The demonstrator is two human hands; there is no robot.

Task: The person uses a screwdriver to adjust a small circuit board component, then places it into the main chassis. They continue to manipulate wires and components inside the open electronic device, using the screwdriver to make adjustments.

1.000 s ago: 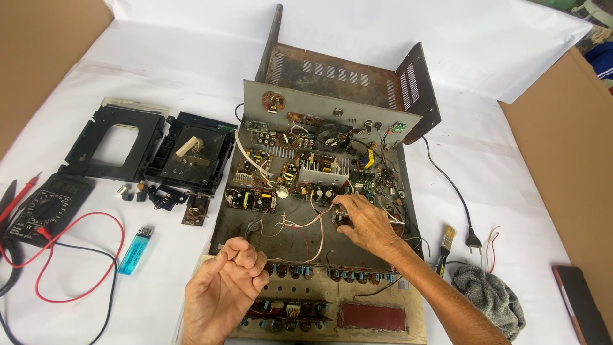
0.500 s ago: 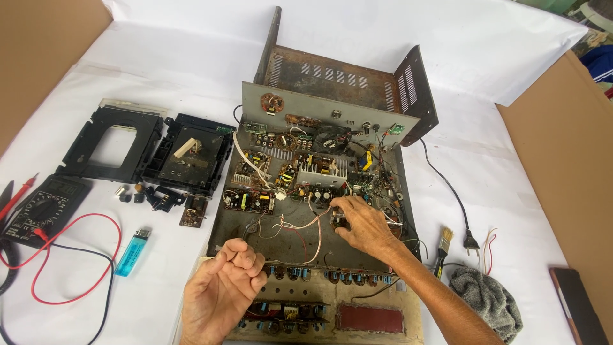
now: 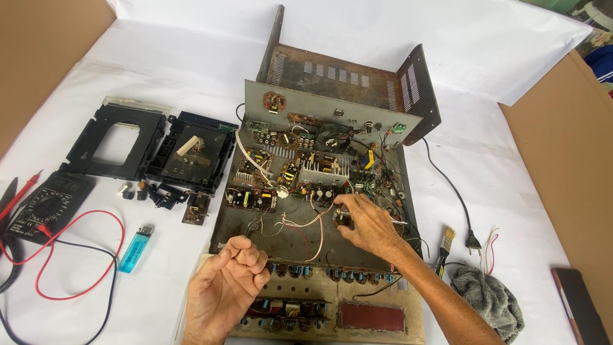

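Head view: the right hand (image 3: 369, 225) reaches into the opened amplifier chassis (image 3: 300, 239), fingertips pinched on a small round component (image 3: 343, 219) right of centre on the chassis floor, among loose red and white wires (image 3: 305, 223). The left hand (image 3: 225, 289) hovers over the near front panel (image 3: 357, 314), fingers curled loosely together, holding nothing visible. Circuit boards (image 3: 300, 167) fill the far half. Left of the chassis lie two black mechanism frames (image 3: 153, 144), a multimeter (image 3: 46, 204) and a blue lighter (image 3: 136, 249). Right lie a brush (image 3: 444, 246) and grey cloth (image 3: 488, 299).
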